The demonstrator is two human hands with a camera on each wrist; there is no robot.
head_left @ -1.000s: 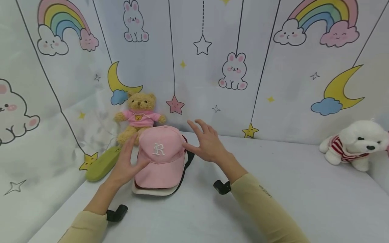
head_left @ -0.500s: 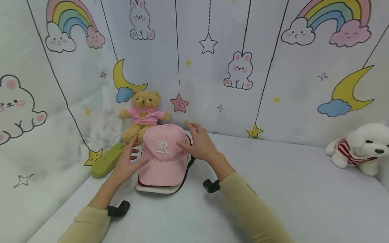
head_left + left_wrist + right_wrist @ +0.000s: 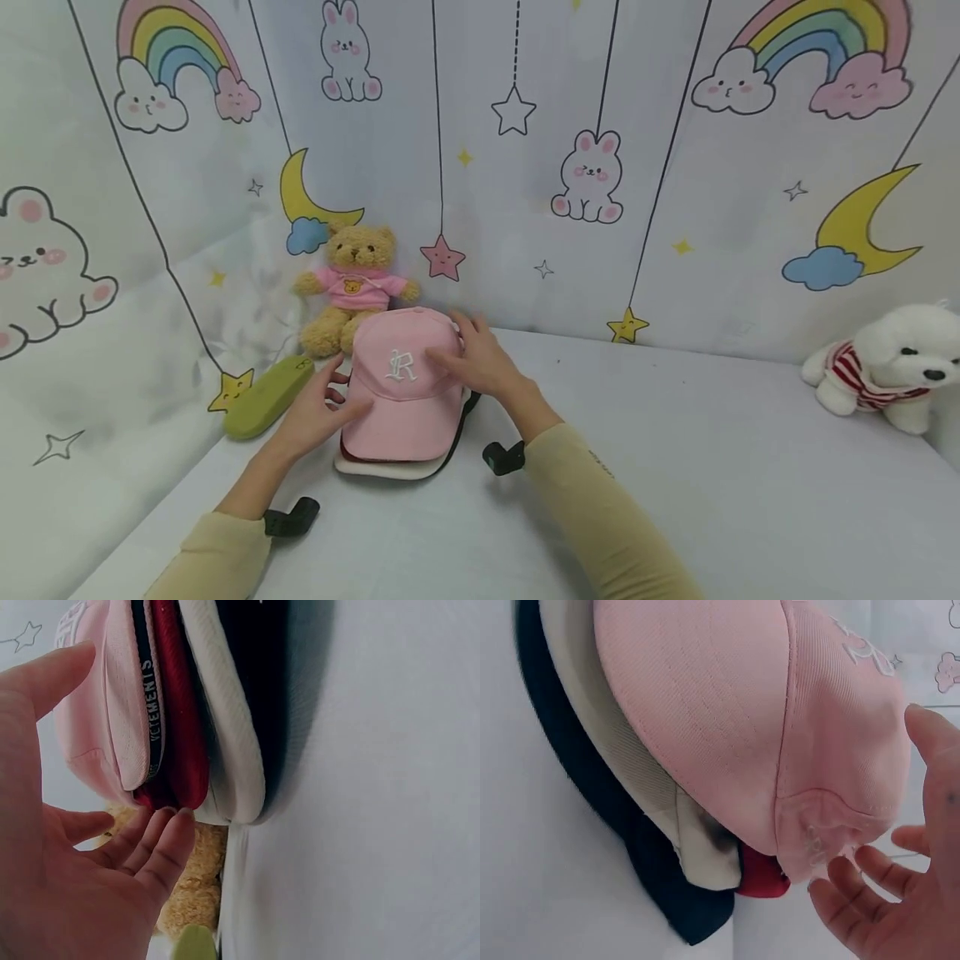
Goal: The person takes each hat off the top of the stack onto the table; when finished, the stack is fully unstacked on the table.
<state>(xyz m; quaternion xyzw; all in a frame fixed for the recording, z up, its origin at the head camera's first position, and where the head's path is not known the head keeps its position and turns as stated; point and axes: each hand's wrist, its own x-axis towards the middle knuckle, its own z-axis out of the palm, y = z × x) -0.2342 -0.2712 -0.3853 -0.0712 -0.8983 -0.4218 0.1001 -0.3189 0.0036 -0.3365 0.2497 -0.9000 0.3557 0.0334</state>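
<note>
A pink baseball cap (image 3: 405,429) with a white embroidered letter tops a stack of caps on the white table. Beneath it show a red cap (image 3: 184,742), a cream cap (image 3: 236,742) and a dark cap (image 3: 562,742). My left hand (image 3: 309,421) is at the stack's left side, fingertips right at the edges of the pink and red caps, thumb raised beside the pink brim. On the other side, my right hand (image 3: 483,360) has its fingers spread by the pink cap's lower edge and its thumb in front of the crown. Neither hand closes round a cap.
Behind the stack sits a teddy bear (image 3: 360,287) in a pink hoodie. A green elongated case (image 3: 266,400) lies left of it, near my left hand. At the far right is a white plush dog (image 3: 892,367). A patterned white backdrop (image 3: 517,208) borders the table.
My right hand has moved left and down to the cap's side. My left hand has come closer to the stack's left edge, its fingers drawn in. The caps stay in place.
</note>
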